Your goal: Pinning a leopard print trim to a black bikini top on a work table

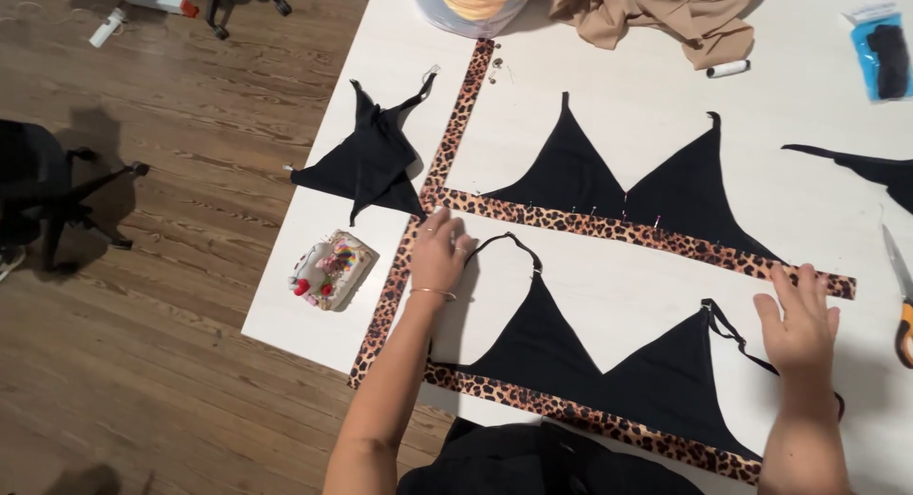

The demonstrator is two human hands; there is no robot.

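A near black triangle top (609,362) lies flat. The left hand (439,252) and right hand (799,314), fingers spread and gripping nothing, press the leopard-print band (647,236) of a 2nd top, apparently to hold it smooth.

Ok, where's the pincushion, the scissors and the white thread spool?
Pincushion (330,269), head view: middle of its colourful top, near the table's left edge.
Scissors (902,300), head view: where blade meets orange handle, at the picture's right edge.
White thread spool (728,69), head view: middle of the spool, beside the tan fabric.
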